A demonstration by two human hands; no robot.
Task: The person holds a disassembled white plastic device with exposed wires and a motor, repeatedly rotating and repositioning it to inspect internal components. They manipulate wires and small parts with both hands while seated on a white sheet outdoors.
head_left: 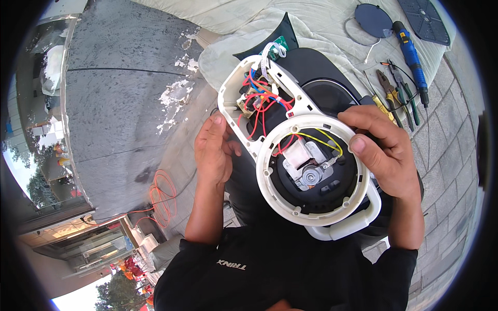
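Observation:
An opened white appliance housing rests over my lap, with a round ring at the near end, a long open compartment at the far end and a white handle at the lower right. Inside the ring, a metal thermostat-like part sits on a black base with yellow-green wires. Red and blue wires crowd the far compartment. My left hand grips the housing's left edge, thumb on top. On the ring's right rim, my right hand is closed, thumb on top and fingers partly hidden. A green circuit board lies beyond the compartment.
On the pale cloth at the far right lie a blue screwdriver-like power tool, pliers, a round dark disc and a dark perforated plate. An orange cord is coiled on the ground at left.

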